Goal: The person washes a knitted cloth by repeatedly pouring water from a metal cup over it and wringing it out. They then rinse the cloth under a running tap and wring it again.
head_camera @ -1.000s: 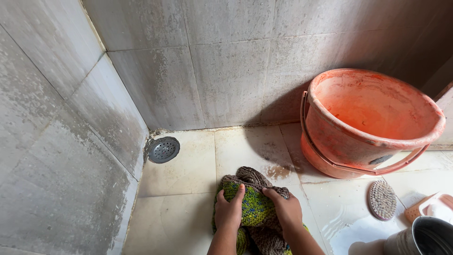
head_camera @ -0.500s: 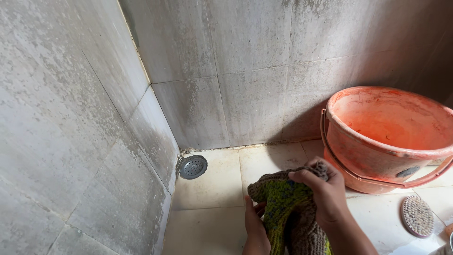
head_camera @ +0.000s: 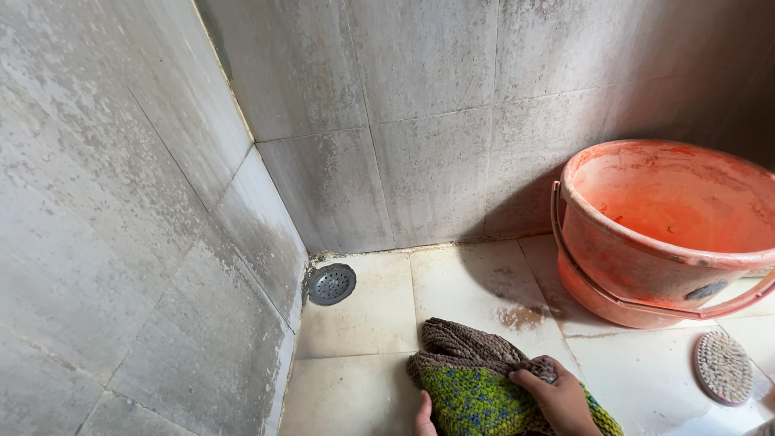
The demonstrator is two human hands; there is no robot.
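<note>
Green-and-brown knitted cloth, orange bucket, grey mottled wall tiles.

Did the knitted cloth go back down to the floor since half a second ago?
Yes. The cloth was lifted level with the drain then; it now lies lower on the floor tiles, under the right hand.

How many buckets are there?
1. The orange bucket stands on the floor at the right, against the back wall, beside the scrub brush. Its right side is cut off by the picture's edge, so more could be hidden.
</note>
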